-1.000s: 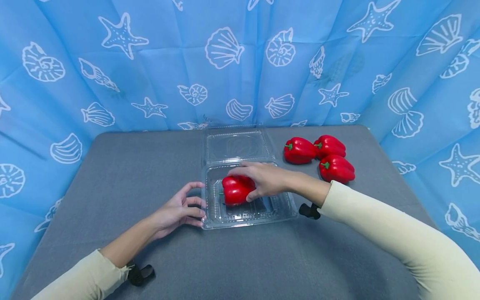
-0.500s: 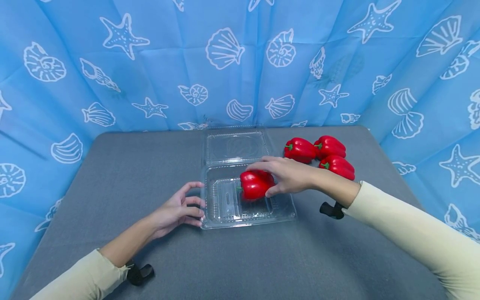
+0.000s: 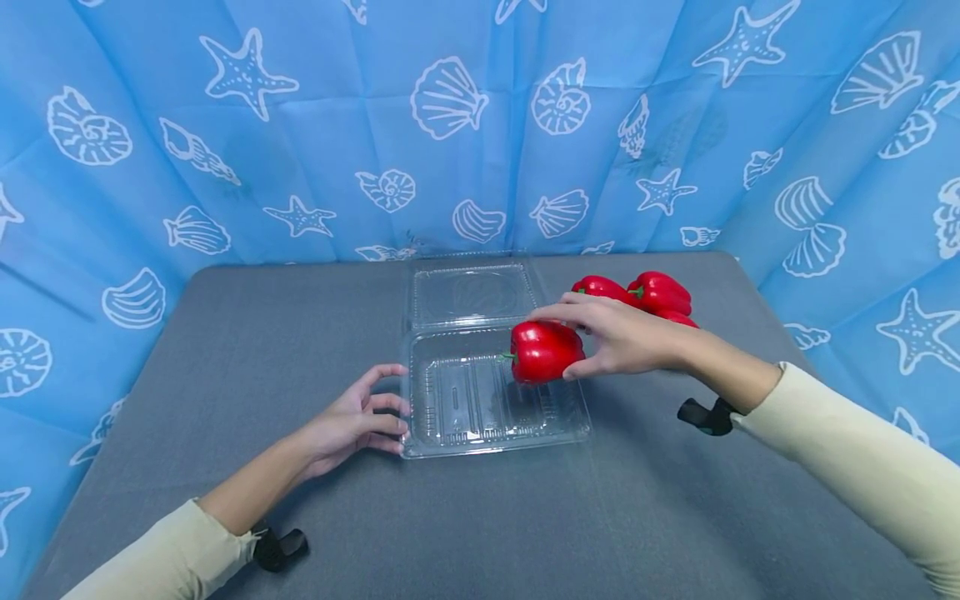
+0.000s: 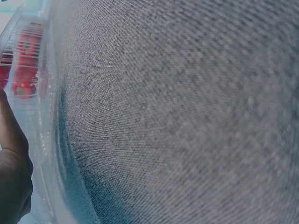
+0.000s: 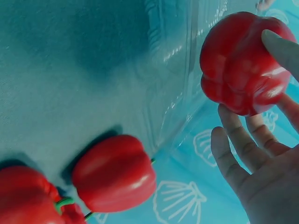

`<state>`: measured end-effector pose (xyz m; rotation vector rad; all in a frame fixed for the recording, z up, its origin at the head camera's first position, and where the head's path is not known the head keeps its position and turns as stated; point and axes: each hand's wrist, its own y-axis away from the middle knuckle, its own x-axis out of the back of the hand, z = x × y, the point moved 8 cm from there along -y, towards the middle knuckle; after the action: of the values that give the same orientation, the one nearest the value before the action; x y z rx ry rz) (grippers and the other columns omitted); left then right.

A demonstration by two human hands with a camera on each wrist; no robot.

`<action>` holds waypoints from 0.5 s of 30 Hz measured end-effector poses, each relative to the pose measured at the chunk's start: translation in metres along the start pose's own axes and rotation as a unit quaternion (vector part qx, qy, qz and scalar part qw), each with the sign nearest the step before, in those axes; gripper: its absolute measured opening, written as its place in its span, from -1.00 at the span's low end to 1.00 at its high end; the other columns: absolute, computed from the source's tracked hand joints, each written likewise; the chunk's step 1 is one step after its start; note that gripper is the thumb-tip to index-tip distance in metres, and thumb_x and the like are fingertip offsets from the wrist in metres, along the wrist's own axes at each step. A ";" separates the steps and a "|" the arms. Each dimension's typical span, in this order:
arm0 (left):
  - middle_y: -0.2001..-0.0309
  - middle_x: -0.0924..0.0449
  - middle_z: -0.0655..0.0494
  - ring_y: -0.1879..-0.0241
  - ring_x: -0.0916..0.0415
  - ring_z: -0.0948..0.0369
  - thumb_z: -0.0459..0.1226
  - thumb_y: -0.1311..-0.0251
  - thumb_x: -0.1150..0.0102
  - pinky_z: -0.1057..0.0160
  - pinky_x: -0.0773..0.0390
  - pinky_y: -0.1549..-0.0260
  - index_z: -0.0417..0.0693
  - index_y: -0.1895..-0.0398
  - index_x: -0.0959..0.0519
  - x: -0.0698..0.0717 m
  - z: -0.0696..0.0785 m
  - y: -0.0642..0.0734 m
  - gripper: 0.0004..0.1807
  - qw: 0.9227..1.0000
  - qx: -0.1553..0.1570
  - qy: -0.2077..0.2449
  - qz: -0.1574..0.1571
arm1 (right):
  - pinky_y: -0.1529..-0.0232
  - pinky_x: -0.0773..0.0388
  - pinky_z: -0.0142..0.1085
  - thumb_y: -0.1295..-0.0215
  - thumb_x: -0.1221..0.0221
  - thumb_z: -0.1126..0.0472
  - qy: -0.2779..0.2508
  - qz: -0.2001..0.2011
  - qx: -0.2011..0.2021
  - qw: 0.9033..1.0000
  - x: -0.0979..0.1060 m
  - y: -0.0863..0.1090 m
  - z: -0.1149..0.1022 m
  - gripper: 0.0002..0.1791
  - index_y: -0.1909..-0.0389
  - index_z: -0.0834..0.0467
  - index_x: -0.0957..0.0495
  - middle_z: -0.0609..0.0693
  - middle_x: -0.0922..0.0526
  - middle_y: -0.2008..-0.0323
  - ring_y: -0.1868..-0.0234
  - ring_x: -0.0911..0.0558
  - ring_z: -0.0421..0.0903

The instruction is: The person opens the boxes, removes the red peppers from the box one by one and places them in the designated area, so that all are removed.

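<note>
A red bell pepper (image 3: 543,353) with a green stem is gripped between the fingers and thumb of my right hand (image 3: 630,335). It hangs over the right part of a clear plastic clamshell container (image 3: 450,408), apart from the bottom. In the right wrist view, the thumb presses one side of the pepper (image 5: 245,65) and fingers support the other. My left hand (image 3: 352,429) touches the container's left edge with spread, slightly bent fingers. In the left wrist view, the left hand (image 4: 14,182) is partly visible beside the clear plastic wall.
The container's lid (image 3: 476,293) lies folded back behind it. Three more red bell peppers sit at the back right: one on the left (image 3: 602,287), one behind (image 3: 662,292), and one in front (image 3: 678,318), partly hidden by the right arm. A blue shell-print curtain (image 3: 480,150) hangs behind the grey table.
My right hand has lifted the bell pepper from the container's middle and carried it right and up. My left hand has stayed at the container's left edge.
</note>
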<state>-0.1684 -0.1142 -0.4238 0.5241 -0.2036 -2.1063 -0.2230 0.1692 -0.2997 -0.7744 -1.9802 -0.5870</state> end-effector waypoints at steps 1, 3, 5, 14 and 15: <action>0.13 -0.50 -0.05 0.27 -0.61 0.12 -0.50 -0.17 -0.23 0.06 -0.69 0.23 -0.05 -0.45 0.01 0.000 0.000 0.000 -0.14 1.000 0.000 0.000 0.000 | 0.11 -0.62 -0.17 0.20 -0.60 0.05 -0.003 0.005 -0.001 1.000 0.002 0.002 0.003 -0.03 -0.36 -0.13 -0.41 -0.13 -0.51 -0.07 -0.05 -0.50 -0.12; 0.13 -0.50 -0.05 0.28 -0.61 0.11 -0.50 -0.17 -0.23 0.06 -0.69 0.24 -0.05 -0.45 0.01 0.000 0.000 0.000 -0.14 1.000 0.001 0.002 0.000 | 0.11 -0.63 -0.17 0.20 -0.60 0.05 -0.012 0.014 -0.005 1.000 0.005 0.006 0.007 -0.03 -0.36 -0.11 -0.41 -0.11 -0.50 -0.08 -0.06 -0.50 -0.11; 0.13 -0.50 -0.05 0.28 -0.61 0.11 -0.50 -0.16 -0.23 0.06 -0.69 0.24 -0.05 -0.45 0.01 0.000 0.000 -0.001 -0.13 1.000 0.002 0.003 0.001 | 0.10 -0.63 -0.13 0.20 -0.60 0.04 -0.019 0.022 -0.012 0.999 0.008 0.011 0.013 -0.02 -0.36 -0.10 -0.40 -0.09 -0.48 -0.09 -0.06 -0.51 -0.08; 0.13 -0.50 -0.05 0.27 -0.61 0.10 -0.49 -0.16 -0.24 0.06 -0.69 0.24 -0.04 -0.45 0.01 0.001 -0.001 0.000 -0.14 1.000 0.005 -0.002 0.008 | 0.17 -0.63 -0.10 0.20 -0.59 0.06 -0.017 0.067 -0.046 0.997 0.017 0.029 0.034 -0.04 -0.34 -0.07 -0.40 0.00 -0.47 -0.13 0.00 -0.54 -0.02; 0.13 -0.50 -0.05 0.27 -0.61 0.11 -0.49 -0.16 -0.24 0.06 -0.69 0.24 -0.04 -0.45 0.00 0.001 -0.001 0.000 -0.14 1.000 0.005 -0.002 0.008 | 0.19 -0.63 -0.11 0.20 -0.59 0.05 -0.016 0.073 -0.046 0.996 0.018 0.031 0.036 -0.04 -0.33 -0.06 -0.40 0.00 -0.48 -0.12 -0.01 -0.53 -0.02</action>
<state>-0.1687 -0.1148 -0.4251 0.5229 -0.2205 -2.0911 -0.2284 0.2199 -0.2983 -0.9813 -1.9165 -0.5866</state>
